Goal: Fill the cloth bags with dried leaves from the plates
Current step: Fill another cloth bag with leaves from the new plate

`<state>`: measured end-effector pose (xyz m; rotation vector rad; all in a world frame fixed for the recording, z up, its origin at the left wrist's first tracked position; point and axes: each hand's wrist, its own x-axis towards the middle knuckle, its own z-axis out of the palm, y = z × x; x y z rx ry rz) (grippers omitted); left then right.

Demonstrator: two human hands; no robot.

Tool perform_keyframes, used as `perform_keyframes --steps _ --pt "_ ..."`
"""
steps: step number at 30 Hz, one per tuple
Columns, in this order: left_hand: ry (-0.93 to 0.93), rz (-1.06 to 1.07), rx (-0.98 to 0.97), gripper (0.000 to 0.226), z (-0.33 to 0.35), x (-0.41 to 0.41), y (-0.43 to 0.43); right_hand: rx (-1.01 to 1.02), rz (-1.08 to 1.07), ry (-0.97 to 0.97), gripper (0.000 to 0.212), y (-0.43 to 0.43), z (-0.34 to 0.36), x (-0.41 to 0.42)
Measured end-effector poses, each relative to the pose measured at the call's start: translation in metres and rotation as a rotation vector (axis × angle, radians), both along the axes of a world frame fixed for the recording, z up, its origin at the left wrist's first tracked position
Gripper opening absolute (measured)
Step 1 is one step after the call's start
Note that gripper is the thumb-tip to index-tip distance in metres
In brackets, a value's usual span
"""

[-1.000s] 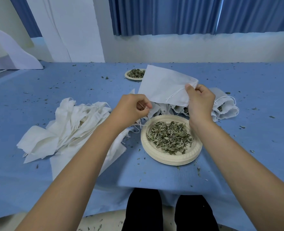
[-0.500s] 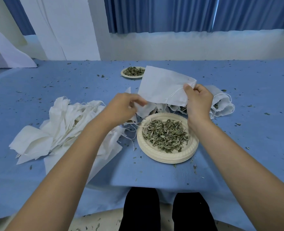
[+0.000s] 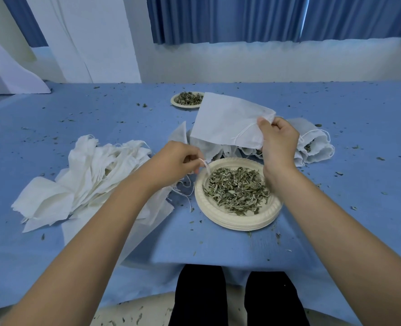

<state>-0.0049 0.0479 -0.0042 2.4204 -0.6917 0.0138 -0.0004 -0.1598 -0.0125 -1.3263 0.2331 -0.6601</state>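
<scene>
The pile of empty cloth bags lies at nine o'clock from the near plate, touching its rim. Just right of the pile, the left hand hovers by the plate's ten o'clock edge. Its fingers are curled, and thumb and forefinger pinch a white drawstring end (which bag it runs to I cannot tell). The near plate carries a loose heap of dried leaves. Over its twelve o'clock edge hangs the held cloth bag, flat and seemingly not yet opened. The right hand grips its mouth hem with curled fingers and the thumb pressed on the front. The step looks like opening the mouth. It would go best by slackening the cord first, then parting the two hem layers. The opening is best kept low over the plate, so stray leaves fall back there rather than onto the littered desk. The filled bags sit at two o'clock.
</scene>
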Motion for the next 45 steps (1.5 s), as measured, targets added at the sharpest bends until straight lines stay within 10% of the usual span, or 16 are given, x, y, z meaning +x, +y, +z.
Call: perform_keyframes --steps 12,17,31,36,40,45 --pt "0.240 -0.206 -0.389 0.026 0.020 -0.024 -0.031 0.016 -0.022 0.015 0.018 -0.003 -0.001 -0.002" --pt "0.144 0.158 0.177 0.036 0.006 -0.004 0.002 0.010 -0.008 0.011 0.010 -0.007 -0.002 -0.002" --pt "-0.249 0.426 0.799 0.026 -0.001 0.004 -0.003 -0.101 0.119 -0.027 0.014 -0.013 0.003 0.000" --pt "-0.430 0.288 -0.145 0.010 0.008 0.004 -0.032 -0.335 0.180 -0.016 0.019 -0.014 0.001 0.005" --pt "-0.282 0.063 -0.175 0.034 0.003 0.017 -0.072 -0.388 0.331 -0.013 0.019 -0.013 0.005 0.010" --pt "-0.425 0.170 -0.388 0.012 -0.018 0.034 -0.079 -0.316 0.521 0.027 0.009 -0.023 0.001 0.013"
